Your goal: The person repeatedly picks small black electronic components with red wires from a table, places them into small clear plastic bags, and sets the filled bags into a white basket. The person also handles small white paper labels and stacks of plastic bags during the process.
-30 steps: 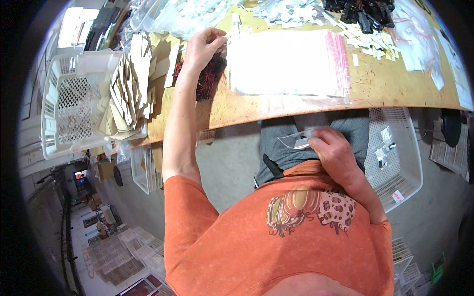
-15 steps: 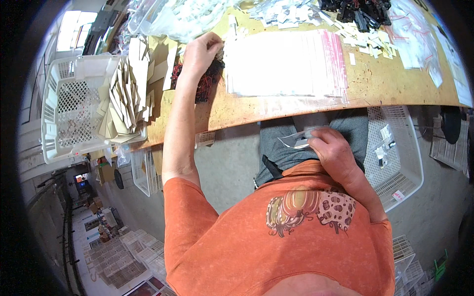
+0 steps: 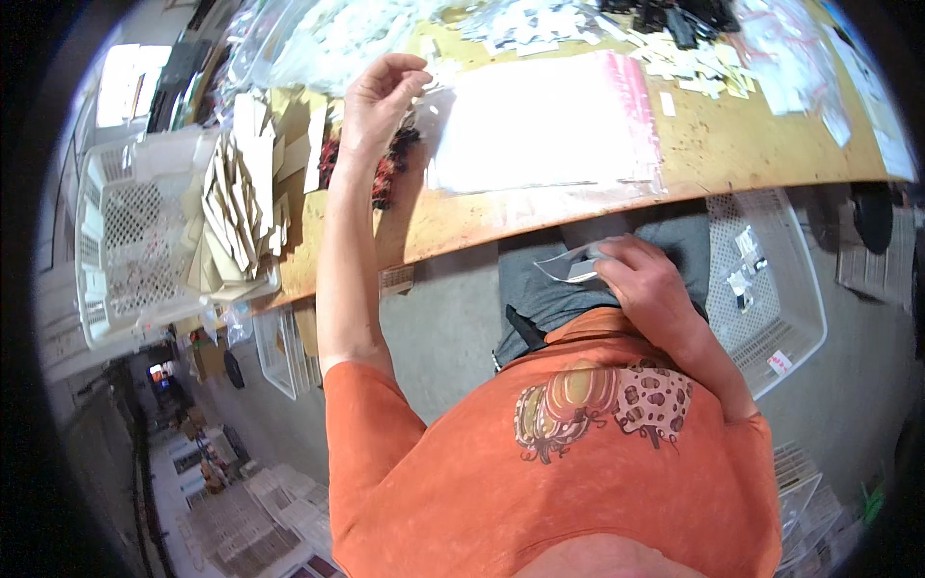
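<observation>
Above the left part of the table my left hand (image 3: 378, 101) is raised, thumb and fingertips drawn together in a pinch. Whatever they hold, if anything, is too small to make out. Under its wrist lies a pile of red and black wires (image 3: 387, 178). Beside it is a stack of clear plastic bags (image 3: 540, 120) with a pink edge, glaring white in the light. Low over my lap, my right hand (image 3: 647, 281) grips a clear plastic bag (image 3: 564, 265) by its right side. Something flat, dark and pale shows inside that bag.
A white crate (image 3: 145, 154) and upright cardboard pieces (image 3: 231, 207) stand left. Along the back lie a bag of white parts (image 3: 337, 43), white pieces (image 3: 535, 24), black parts (image 3: 679, 19) and cream pieces (image 3: 708, 69). Another crate (image 3: 800, 299) sits below the table at right.
My left hand has risen slightly off the wire pile, its fingers still pinched. My right hand keeps the bag over my lap, its opening a little wider. The whole view has shifted slightly.
</observation>
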Demonstrator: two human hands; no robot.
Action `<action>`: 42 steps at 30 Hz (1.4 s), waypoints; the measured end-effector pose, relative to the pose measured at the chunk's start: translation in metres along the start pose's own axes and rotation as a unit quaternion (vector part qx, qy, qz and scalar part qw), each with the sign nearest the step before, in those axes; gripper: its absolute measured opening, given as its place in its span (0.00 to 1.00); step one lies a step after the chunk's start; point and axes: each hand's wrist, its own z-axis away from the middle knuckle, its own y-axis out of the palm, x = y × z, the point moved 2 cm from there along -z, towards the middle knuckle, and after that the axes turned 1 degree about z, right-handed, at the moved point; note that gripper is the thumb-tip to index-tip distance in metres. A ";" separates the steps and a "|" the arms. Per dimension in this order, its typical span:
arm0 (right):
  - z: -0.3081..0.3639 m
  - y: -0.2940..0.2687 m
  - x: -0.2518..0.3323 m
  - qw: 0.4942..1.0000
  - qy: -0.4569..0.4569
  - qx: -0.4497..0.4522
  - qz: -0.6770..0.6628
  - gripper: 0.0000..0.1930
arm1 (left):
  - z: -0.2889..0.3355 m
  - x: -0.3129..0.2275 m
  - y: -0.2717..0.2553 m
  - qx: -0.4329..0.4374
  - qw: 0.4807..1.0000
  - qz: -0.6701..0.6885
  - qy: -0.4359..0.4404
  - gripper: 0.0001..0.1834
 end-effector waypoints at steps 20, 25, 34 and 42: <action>0.032 -0.038 -0.019 0.992 0.060 -0.114 0.011 0.05 | -0.066 -0.077 0.228 0.338 0.854 -0.257 0.301 0.06; 0.031 -0.061 -0.018 0.988 0.100 -0.113 0.031 0.08 | -0.044 -0.077 0.227 0.261 0.880 -0.260 0.301 0.06; 0.021 -0.069 -0.012 0.987 0.091 -0.120 0.063 0.08 | 0.045 -0.123 0.208 0.321 0.927 -0.095 0.171 0.04; 0.017 -0.063 -0.002 0.991 0.066 -0.096 0.072 0.07 | 0.092 -0.104 0.196 0.297 0.907 -0.188 0.232 0.07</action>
